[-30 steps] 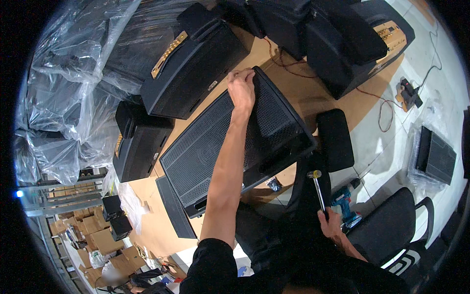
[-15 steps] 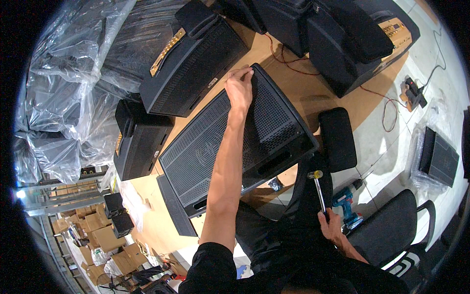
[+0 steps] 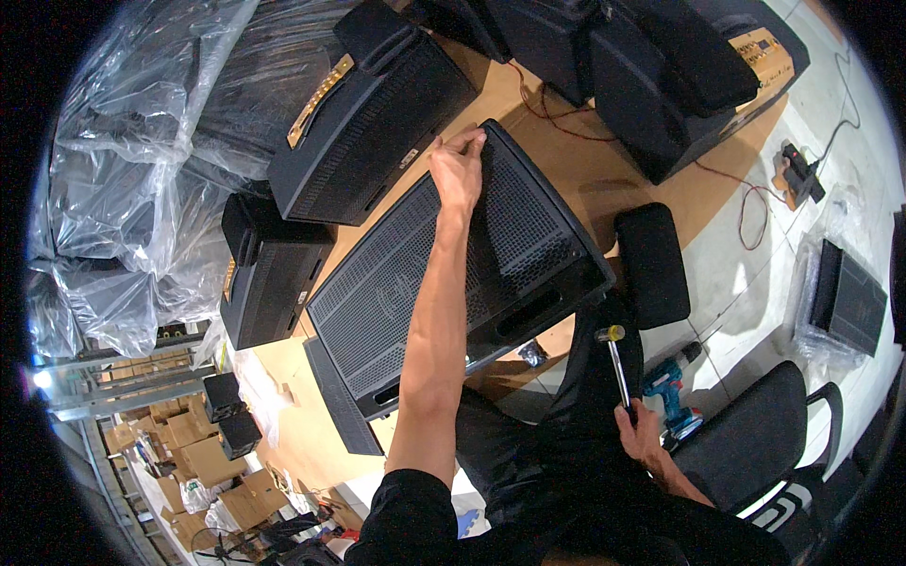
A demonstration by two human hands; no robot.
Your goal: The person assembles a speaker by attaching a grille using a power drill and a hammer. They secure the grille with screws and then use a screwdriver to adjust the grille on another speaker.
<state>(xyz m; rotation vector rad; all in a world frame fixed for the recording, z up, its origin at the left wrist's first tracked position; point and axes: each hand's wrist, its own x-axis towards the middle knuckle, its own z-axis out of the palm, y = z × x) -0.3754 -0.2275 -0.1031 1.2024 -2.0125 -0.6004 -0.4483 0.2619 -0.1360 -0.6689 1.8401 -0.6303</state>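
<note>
In front of me lies a large black speaker cabinet (image 3: 528, 236) with its perforated metal grille facing up. My left hand (image 3: 457, 172) reaches across it to the far corner of the grille. Its fingers are pinched together at the edge, and whatever is between them is too small to make out. Low on the right, my right hand (image 3: 642, 432) grips the handle of a small mallet (image 3: 618, 368). The mallet's yellow-and-metal head points up, near my leg and apart from the cabinet.
Other black speakers (image 3: 377, 123) stand beyond and to the left, near clear plastic sheeting (image 3: 132, 189). A cordless drill (image 3: 666, 387) is beside my right hand, by a black chair (image 3: 746, 424). A black padded block (image 3: 653, 264) lies right of the cabinet. Red cables (image 3: 566, 130) trail behind.
</note>
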